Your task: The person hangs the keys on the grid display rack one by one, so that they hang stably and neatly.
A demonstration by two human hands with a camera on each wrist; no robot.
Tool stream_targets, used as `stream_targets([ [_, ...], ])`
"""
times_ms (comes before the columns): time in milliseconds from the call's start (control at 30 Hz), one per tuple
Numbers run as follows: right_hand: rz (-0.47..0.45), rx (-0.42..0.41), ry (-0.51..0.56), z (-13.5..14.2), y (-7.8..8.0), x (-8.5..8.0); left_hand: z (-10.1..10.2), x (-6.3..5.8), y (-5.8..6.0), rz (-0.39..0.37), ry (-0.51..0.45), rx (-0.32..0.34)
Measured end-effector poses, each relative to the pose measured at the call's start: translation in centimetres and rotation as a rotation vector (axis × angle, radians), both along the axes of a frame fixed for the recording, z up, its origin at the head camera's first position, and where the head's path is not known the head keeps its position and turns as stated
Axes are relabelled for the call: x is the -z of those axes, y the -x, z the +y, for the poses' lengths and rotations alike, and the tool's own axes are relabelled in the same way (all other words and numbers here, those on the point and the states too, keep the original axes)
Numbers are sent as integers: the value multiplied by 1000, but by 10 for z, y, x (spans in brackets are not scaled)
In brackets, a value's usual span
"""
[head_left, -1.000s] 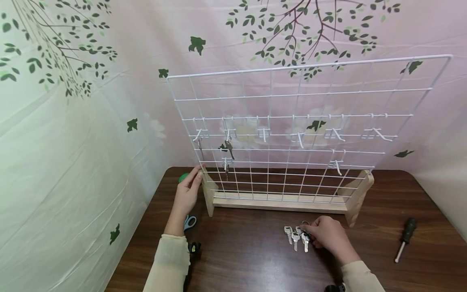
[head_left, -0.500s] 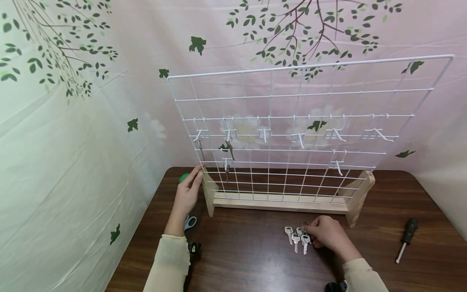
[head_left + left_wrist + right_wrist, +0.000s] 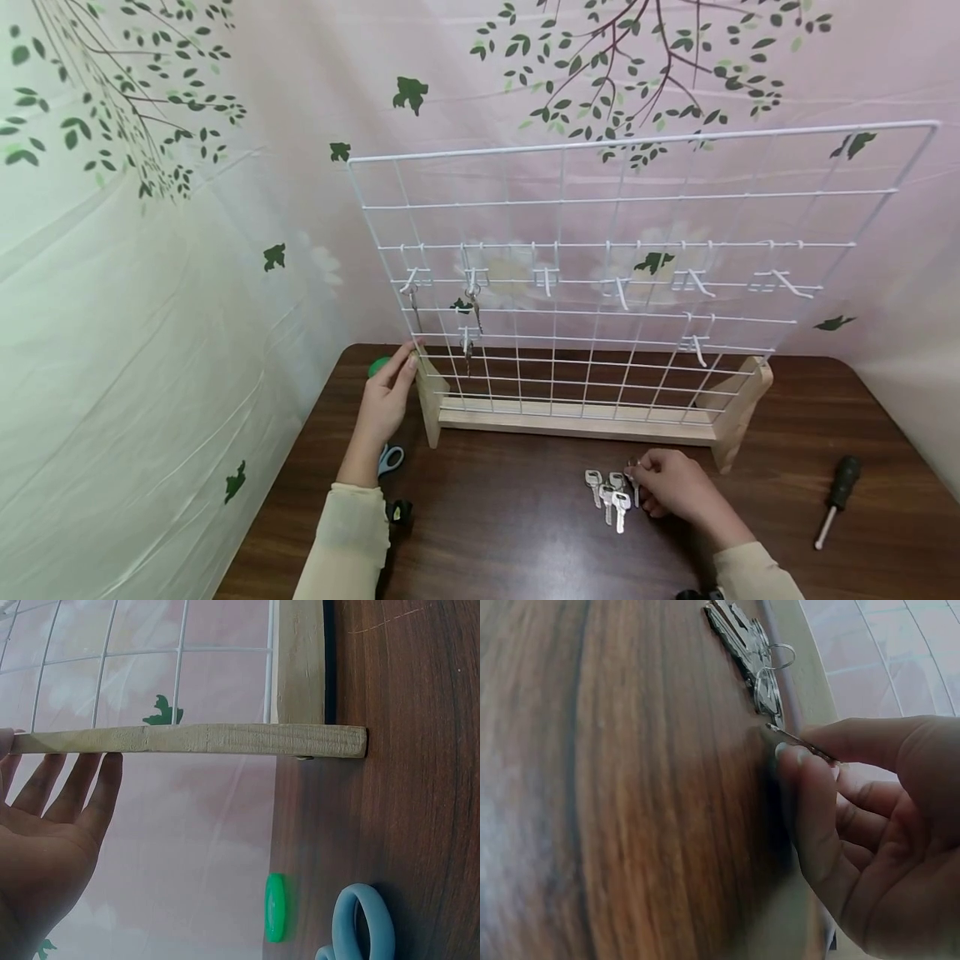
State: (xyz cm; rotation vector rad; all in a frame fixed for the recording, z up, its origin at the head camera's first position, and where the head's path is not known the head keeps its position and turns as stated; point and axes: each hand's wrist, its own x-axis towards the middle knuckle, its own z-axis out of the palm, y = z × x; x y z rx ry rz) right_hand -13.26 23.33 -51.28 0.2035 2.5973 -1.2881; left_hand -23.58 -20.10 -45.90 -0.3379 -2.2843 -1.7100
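My right hand (image 3: pixel 675 485) pinches a silver key (image 3: pixel 635 487) between thumb and fingertips, low over the table; in the right wrist view the key (image 3: pixel 802 742) appears edge-on. Beside it lies a small pile of several silver keys (image 3: pixel 609 493), some with rings. At the left end of the wire grid rack (image 3: pixel 573 367), my left hand (image 3: pixel 386 400) grips the upper part of the wooden side post (image 3: pixel 202 739). White hooks (image 3: pixel 547 282) hang on the grid. A few at the left bear keys (image 3: pixel 477 312).
A screwdriver (image 3: pixel 837 500) lies at the right of the table. Blue-handled scissors (image 3: pixel 391 458) and a green round object (image 3: pixel 378 365) are at the left, near my left arm. A leaf-patterned cloth (image 3: pixel 247 208) hangs behind.
My right hand has drawn one key away from the pile and turned it upright. Another key in the pile has shifted slightly toward me. The left hand stays on the post.
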Motion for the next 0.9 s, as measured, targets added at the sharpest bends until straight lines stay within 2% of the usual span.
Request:
stream_targets([
  [333,104,36,43,5,-3,-24,0,0,0,-4,11,-26],
  [567,155,55,161,-12,-8,-50,1,1,1,2,10,-27],
  [900,260,0,369,-44,-12,-99,0,1,0,1,5,-16],
])
